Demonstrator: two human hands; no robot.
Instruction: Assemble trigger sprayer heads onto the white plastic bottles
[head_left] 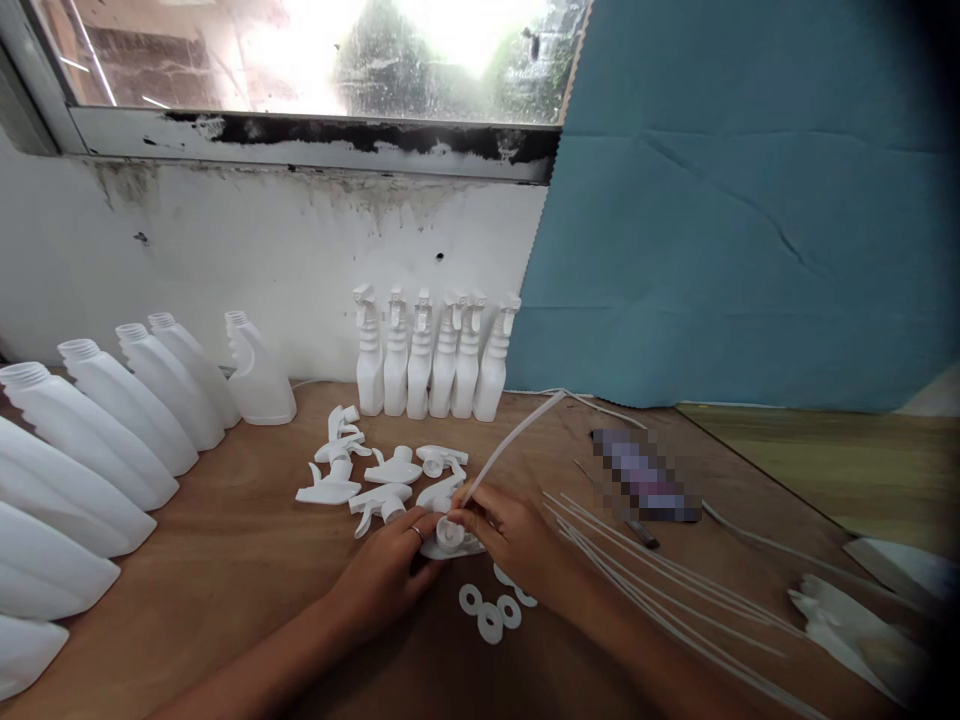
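Head view: I see a spray head point(450, 536) between the hands, well in front of the bottle row point(420, 385). Left hand point(390, 562): fingers closed on the spray head. Right hand point(510, 530): pinching a tilted tube point(511, 437); I cannot tell whether its lower end is inserted. Loose trigger heads point(388, 500) lie nearer the bottle row, washers point(490, 622) farther from it.
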